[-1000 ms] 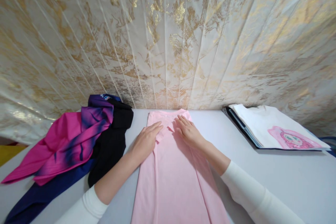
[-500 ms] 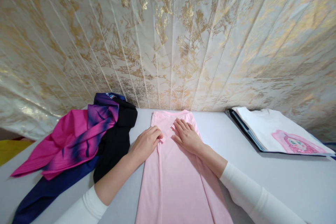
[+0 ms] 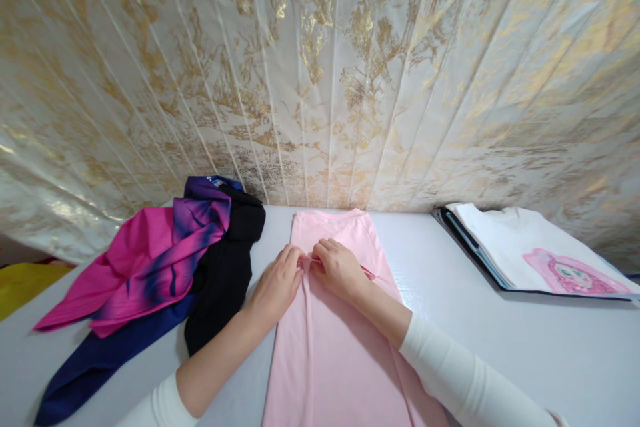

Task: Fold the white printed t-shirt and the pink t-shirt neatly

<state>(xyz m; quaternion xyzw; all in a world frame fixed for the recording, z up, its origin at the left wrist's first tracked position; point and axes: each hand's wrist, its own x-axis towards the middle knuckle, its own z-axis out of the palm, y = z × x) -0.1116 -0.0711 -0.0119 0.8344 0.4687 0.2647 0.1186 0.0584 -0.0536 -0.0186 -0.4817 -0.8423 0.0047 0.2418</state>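
Note:
A pink shirt (image 3: 350,347) lies lengthwise in front of me, its sides folded inward and its neckline at the far end. My left hand (image 3: 280,279) pinches a bit of its fabric near the left fold, fingers closed. Close beside it, my right hand (image 3: 340,270) has its fingers curled and pinches the same cloth from the right. The two hands almost touch at the fingertips. A small folded flap of the shirt shows behind my right hand.
To the left lies a loose heap: a pink and purple garment (image 3: 145,260), a black garment (image 3: 225,287) and a dark blue one (image 3: 110,357). Folded clothes are stacked at the right, a white shirt (image 3: 505,240) with a pink print on top. A gold-patterned curtain (image 3: 320,80) hangs behind the white table (image 3: 525,360).
My right hand has gone from lying flat on the shirt to a curled pinch, shifting left and nearer to me. My left hand keeps its pinch at nearly the same spot.

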